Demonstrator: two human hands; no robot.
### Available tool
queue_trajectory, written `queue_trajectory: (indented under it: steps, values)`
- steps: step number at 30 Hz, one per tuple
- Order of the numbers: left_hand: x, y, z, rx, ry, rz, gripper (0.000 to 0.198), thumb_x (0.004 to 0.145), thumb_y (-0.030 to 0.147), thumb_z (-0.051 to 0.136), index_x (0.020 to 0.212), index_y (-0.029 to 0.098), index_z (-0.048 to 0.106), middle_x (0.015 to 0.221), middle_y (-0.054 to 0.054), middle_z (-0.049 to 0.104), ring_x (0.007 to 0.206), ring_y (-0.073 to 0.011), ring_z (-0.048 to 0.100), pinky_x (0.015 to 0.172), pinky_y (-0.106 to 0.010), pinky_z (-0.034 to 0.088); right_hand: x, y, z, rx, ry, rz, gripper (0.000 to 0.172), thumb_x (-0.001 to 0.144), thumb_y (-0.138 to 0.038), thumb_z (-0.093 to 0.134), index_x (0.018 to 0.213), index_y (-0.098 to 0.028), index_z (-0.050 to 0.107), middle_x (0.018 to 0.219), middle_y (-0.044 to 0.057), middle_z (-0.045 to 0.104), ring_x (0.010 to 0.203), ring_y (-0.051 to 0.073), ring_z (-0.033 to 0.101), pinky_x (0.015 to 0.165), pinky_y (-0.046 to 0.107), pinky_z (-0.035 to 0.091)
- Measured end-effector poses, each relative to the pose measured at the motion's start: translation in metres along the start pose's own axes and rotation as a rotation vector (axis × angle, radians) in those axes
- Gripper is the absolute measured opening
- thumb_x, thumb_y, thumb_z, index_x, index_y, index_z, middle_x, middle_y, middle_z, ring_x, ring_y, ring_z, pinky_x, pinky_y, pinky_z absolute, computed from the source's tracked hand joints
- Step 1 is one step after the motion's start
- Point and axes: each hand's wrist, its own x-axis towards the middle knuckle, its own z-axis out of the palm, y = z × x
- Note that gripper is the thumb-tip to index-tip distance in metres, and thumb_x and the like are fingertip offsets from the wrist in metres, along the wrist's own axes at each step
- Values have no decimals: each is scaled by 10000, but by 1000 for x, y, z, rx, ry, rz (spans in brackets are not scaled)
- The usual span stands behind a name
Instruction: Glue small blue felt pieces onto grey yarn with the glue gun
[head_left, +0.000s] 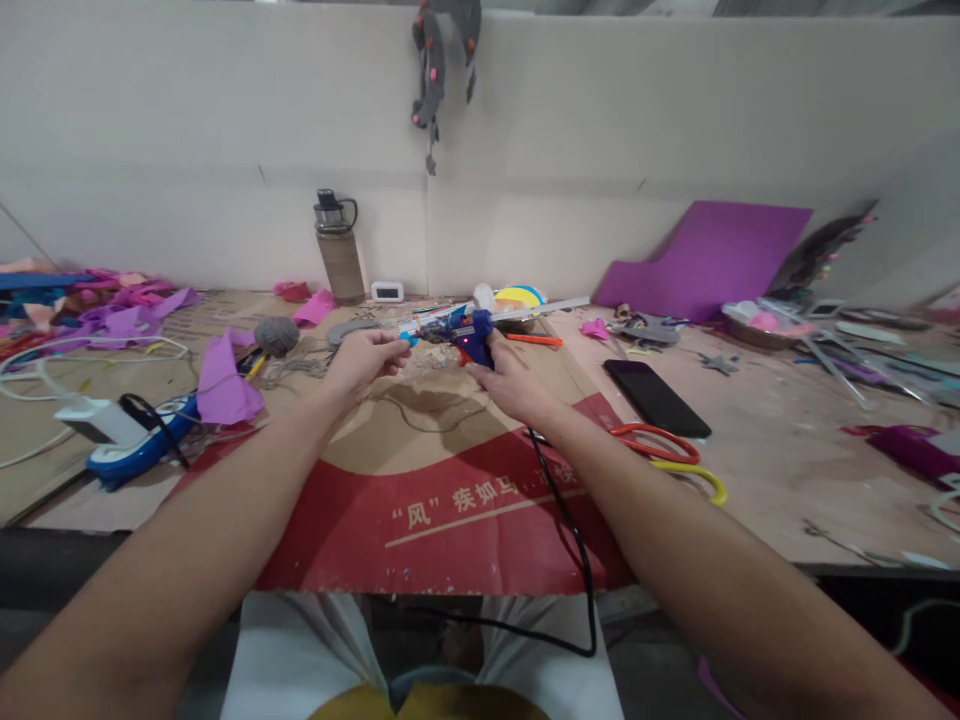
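A blue hot glue gun is in my right hand, whose fingers wrap round its handle. Its nozzle points left and a small red light glows on its side. The black cord hangs from the handle over the table's front edge. My left hand pinches a small light-blue piece right by the nozzle; the piece's exact shape is too small to tell. Both hands are above the red and brown cardboard sheet.
A phone and red- and yellow-handled scissors lie right. On the left are a blue power strip with a white charger, a grey yarn ball and purple felt scraps. A bottle stands at the back; a purple sheet leans on the wall.
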Motion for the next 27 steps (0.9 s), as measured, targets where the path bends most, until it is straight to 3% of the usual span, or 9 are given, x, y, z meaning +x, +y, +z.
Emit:
queue_trajectory:
  steps: [9,27]
  values:
    - [-3,5,2,-4,7,-8,174,630,209,777,675,110,641,593,-28,622,472,-63,515,448,-182,381,0,2,1,5,-6,4,560,854,-290,517,1397,-217,399,1375,103,508,1252,245,483,1081,438,355]
    - [-2,4,1,7,-14,4,175,629,219,783,667,108,652,571,-19,610,462,-53,504,455,-175,388,2,4,1,14,-2,3,555,858,-295,506,1392,-193,397,1386,101,500,1284,237,456,1114,434,311]
